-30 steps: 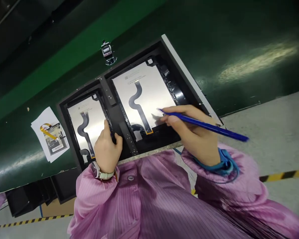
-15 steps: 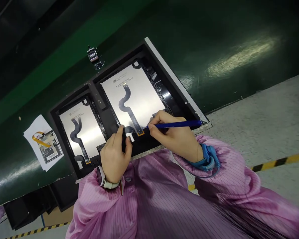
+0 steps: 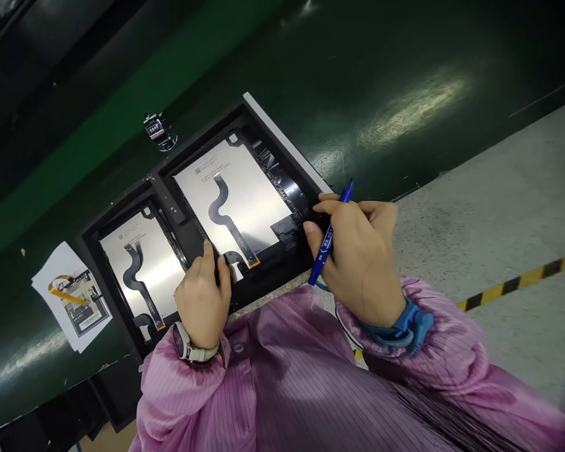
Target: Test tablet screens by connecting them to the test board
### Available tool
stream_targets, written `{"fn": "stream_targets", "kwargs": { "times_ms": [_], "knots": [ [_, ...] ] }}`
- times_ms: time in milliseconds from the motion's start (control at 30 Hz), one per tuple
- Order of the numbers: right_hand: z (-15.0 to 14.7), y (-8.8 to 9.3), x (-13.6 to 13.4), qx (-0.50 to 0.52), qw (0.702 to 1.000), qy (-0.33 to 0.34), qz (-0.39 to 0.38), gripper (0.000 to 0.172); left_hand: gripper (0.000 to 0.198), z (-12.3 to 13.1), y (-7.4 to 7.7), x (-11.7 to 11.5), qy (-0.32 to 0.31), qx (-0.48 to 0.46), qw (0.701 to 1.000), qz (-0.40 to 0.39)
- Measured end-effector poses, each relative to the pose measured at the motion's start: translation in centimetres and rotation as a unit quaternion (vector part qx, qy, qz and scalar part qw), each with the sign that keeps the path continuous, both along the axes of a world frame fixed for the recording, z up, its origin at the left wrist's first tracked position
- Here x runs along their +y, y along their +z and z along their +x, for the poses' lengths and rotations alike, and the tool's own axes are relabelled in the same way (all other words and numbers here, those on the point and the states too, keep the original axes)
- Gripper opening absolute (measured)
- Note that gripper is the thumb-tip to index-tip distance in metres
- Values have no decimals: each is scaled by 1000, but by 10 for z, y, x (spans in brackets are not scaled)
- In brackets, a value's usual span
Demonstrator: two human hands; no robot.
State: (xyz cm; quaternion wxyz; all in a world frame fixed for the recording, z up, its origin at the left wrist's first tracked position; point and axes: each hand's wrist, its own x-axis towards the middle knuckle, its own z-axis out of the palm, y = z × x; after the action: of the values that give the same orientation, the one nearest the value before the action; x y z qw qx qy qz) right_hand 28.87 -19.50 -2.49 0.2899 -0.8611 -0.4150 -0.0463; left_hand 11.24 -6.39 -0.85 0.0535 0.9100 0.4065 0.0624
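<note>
Green and glossy, the dark work surface [image 3: 381, 69] carries a black two-bay tray [image 3: 167, 191], set at a slant in front of me, and light glares off the surface beyond the tray's far side. My right hand [image 3: 358, 257] sits at the tray's right corner, fingers closed around a blue plastic marker pen [image 3: 327, 242]. The pen stands steep, with one end up past my knuckles and the other down at the tray's near edge. My left hand [image 3: 200, 304] is at the tray's near edge too. It grips nothing, and its fingertips press down by the lower corner of the large silver panel [image 3: 258, 194] in the tray's right bay. A black ribbon cable [image 3: 226, 216] snakes across that panel. A smaller silver panel [image 3: 162, 273] fills the tray's left bay. Just beyond the tray's far corner a small metal counter [image 3: 155, 129] stands on the green. Left of the tray lies a white printed sheet [image 3: 70, 295]. Right of the tray, grey concrete floor [image 3: 499, 188] spreads out, crossed by a yellow-and-black stripe [image 3: 518, 282].
</note>
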Motion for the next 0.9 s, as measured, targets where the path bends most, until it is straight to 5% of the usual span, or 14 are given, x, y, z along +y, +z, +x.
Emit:
{"fn": "stream_targets", "kwargs": {
  "times_ms": [133,400,633,900],
  "knots": [
    [-1,3,-4,1,1000,-8,4,16,41,5,-1,-4,-57,7,998,-18],
    [-10,-8,-4,0,1000,12,9,18,43,7,6,10,33,-46,997,-42],
    [-27,-15,-6,18,1000,-23,12,18,37,20,9,10,-12,1,997,-74],
    [-32,-22,-19,21,992,-65,103,34,46,15,20,24,23,-97,955,-279]
  ]
}}
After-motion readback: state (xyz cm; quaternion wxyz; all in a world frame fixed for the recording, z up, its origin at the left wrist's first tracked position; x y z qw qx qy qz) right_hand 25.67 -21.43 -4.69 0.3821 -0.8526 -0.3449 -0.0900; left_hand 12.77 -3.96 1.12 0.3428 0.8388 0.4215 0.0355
